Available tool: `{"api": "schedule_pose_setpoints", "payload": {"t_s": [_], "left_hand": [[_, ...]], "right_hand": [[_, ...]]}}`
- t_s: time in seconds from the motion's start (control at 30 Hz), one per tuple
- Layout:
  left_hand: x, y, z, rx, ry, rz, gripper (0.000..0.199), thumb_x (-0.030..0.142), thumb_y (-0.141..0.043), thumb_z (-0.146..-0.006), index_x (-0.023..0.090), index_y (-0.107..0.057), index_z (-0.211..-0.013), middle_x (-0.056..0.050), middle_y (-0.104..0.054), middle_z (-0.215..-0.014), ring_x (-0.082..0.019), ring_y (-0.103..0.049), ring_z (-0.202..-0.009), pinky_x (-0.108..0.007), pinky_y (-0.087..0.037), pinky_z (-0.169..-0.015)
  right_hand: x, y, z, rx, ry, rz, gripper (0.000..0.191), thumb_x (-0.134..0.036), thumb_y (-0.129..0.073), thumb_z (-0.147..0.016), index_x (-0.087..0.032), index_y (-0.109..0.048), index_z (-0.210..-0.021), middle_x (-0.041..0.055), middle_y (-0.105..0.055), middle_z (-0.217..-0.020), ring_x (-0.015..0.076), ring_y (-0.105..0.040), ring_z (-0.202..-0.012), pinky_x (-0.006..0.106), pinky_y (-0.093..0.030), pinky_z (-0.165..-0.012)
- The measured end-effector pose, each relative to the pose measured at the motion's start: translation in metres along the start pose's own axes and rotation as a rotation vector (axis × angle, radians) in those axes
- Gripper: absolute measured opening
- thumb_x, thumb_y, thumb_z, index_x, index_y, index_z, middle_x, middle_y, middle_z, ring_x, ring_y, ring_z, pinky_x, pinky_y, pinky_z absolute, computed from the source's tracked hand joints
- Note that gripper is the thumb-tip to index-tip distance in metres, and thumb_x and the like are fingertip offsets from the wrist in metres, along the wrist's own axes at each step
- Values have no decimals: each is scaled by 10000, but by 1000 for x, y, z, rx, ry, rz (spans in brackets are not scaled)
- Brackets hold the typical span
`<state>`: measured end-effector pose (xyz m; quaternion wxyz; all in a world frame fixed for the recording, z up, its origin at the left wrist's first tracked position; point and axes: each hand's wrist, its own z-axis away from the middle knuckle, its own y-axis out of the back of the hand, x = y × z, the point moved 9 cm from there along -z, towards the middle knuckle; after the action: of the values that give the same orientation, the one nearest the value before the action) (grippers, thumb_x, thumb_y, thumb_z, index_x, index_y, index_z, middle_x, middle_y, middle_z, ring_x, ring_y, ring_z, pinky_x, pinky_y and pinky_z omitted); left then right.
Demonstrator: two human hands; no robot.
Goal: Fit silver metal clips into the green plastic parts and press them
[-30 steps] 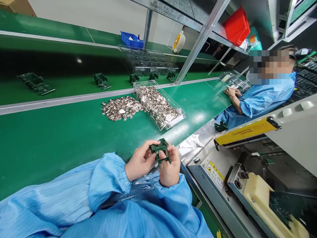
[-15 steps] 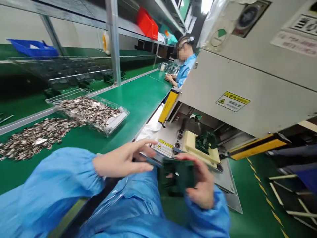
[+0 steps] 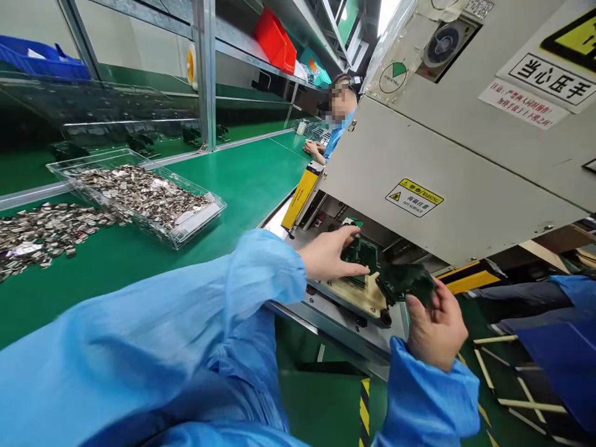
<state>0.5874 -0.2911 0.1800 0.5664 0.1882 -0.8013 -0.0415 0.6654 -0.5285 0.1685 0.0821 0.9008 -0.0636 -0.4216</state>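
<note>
My right hand (image 3: pixel 437 323) grips a dark green moulded plastic part (image 3: pixel 406 282) by its right side, thumb in front, holding it in the air just right of the press fixture. A second dark green plastic part (image 3: pixel 365 253) sits in the cream-coloured fixture block (image 3: pixel 356 297) under the press. Over the left side of that seated part reaches my left hand (image 3: pixel 331 253), its thumb and fingers spread around the edge. Whether the fingertips touch it I cannot tell.
A grey press machine (image 3: pixel 447 167) with yellow side guards (image 3: pixel 300 197) stands over the fixture. On the green bench (image 3: pixel 242 186) are a clear tray (image 3: pixel 198 234) of small metal pieces and a loose heap of metal pieces (image 3: pixel 51 233). A co-worker (image 3: pixel 342 118) sits beyond.
Both hands have moved forward and up to the fixture. My left hand has gone from beside the held part to the seated one; my right hand has carried its green part up and right.
</note>
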Motion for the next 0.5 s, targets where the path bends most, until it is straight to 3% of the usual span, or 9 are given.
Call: {"api": "schedule_pose_setpoints", "payload": {"t_s": [0.07, 0.17, 0.3, 0.4, 0.5], "left_hand": [[-1, 34, 29, 30, 18, 51, 721, 274, -784, -701, 117, -467, -1329, -161, -633, -1202, -259, -625, -1101, -414, -503, -989], [-20, 77, 85, -69, 193, -29, 636, 302, -788, -691, 158, -536, -1257, -116, -617, -1222, -250, -626, -1087, -417, -504, -991], [-61, 107, 155, -196, 401, -96, 585, 337, -819, -642, 229, -600, -1173, -83, -615, -1211, -289, -628, -1110, -400, -518, -973], [-87, 101, 176, -242, 438, -99, 620, 359, -851, -573, 253, -622, -1140, -109, -488, -1397, -354, -463, -1326, -396, -504, -983], [-102, 85, 167, -271, 397, -116, 659, 367, -867, -538, 224, -634, -1138, -132, -400, -1472, -368, -327, -1412, -392, -475, -1005]], "right_hand": [[-6, -34, -11, -209, 32, 121, 730, -545, -805, -633, -170, -610, -1229, 123, -685, -1059, 293, -661, -978, 468, -530, -900], [-6, -75, -15, -488, 31, 259, 693, -604, -740, -689, -214, -602, -1245, 99, -685, -1091, 305, -647, -1041, 456, -515, -936], [-3, -89, -9, -603, 53, 336, 744, -651, -607, -792, -224, -477, -1387, 116, -614, -1281, 334, -558, -1218, 485, -444, -1032], [4, -55, 4, -446, 96, 482, 800, -674, -469, -854, -204, -348, -1491, 143, -469, -1452, 366, -439, -1333, 530, -367, -1092], [33, 25, 29, -105, -101, 758, 734, -666, -383, -892, -220, -399, -1476, 224, -529, -1363, 430, -492, -1266, 599, -436, -976]]}}
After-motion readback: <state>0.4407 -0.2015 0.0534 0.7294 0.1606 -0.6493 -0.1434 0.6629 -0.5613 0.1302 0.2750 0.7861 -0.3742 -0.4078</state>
